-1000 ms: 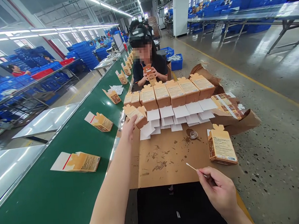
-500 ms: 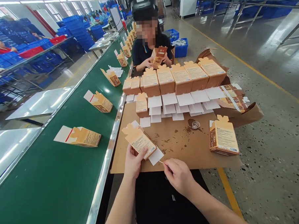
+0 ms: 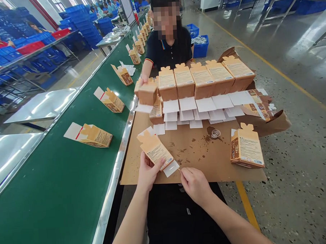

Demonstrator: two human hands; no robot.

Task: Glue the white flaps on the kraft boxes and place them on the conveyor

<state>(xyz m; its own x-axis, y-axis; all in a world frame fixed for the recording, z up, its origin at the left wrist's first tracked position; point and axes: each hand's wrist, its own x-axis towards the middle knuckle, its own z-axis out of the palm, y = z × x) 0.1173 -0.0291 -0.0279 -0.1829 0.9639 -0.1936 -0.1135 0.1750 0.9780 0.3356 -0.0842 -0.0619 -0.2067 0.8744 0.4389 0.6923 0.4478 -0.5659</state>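
My left hand (image 3: 149,173) is wrapped round a tan and brown printed carton (image 3: 156,151), tilted over the cardboard's near edge. The thumb lies on the printed face. From the carton's lower end a white flap (image 3: 171,168) sticks out towards my right hand (image 3: 195,183). That hand is closed in a pinch on a thin pale stick (image 3: 179,168), whose tip is at the flap's right corner. Whether the tip touches the flap, I cannot tell. Beyond the hands, a small clear dish (image 3: 215,134) sits among dark wet spots on the cardboard sheet (image 3: 143,173).
Another carton (image 3: 246,147) stands at the right. Rows of cartons (image 3: 184,79) with white flaps (image 3: 186,103) line the far side. Opposite, a co-worker (image 3: 170,46) holds a carton (image 3: 147,94) at the left end. Cartons (image 3: 96,135) lie on the green conveyor belt (image 3: 55,191) at left.
The co-worker has lowered a carton from chest height to the left end of the rows. My hands keep their grips, with the stick tip slightly higher along the flap. The view has shifted a little.
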